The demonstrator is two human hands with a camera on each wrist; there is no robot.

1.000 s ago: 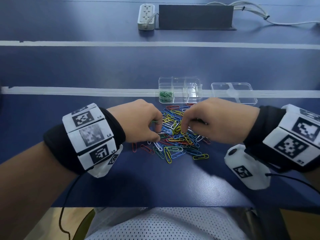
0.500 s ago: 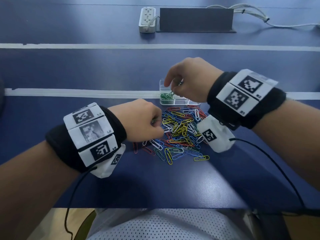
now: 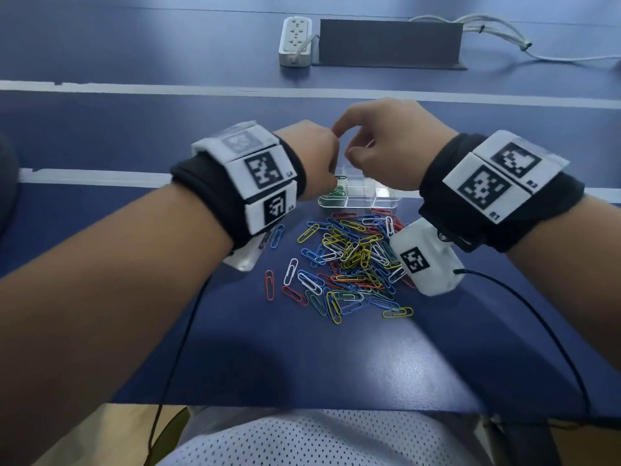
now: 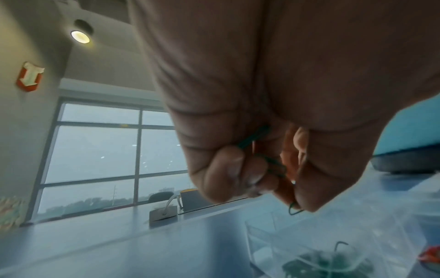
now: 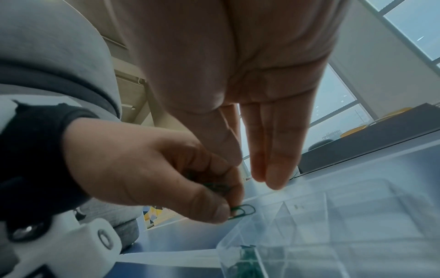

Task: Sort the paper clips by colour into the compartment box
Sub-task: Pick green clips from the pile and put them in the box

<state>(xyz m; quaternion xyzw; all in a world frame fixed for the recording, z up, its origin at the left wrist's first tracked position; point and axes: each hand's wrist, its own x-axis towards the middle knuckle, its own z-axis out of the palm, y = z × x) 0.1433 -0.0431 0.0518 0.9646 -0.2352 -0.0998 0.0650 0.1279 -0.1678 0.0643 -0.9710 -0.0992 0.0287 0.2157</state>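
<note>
A loose pile of paper clips (image 3: 349, 260) in several colours lies on the blue table. Behind it stands the clear compartment box (image 3: 386, 196), with green clips (image 3: 332, 193) in its near-left cell. My left hand (image 3: 331, 169) hovers over that cell, fingers curled round green clips (image 4: 273, 165), thumb and forefinger pinching one green clip (image 5: 243, 211) just above the box rim (image 5: 273, 208). My right hand (image 3: 342, 141) hangs above the box beside the left hand, its fingers (image 5: 273, 169) straight and holding nothing.
A white power strip (image 3: 295, 42), a dark flat box (image 3: 389, 42) and white cables (image 3: 487, 31) lie at the far side. White tape lines (image 3: 100, 176) cross the table. The table's front edge (image 3: 302, 405) runs just before my lap.
My left hand has lifted off the pile and moved forward over the box with green clips. My right hand went from the pile to the box and now hangs there holding nothing.
</note>
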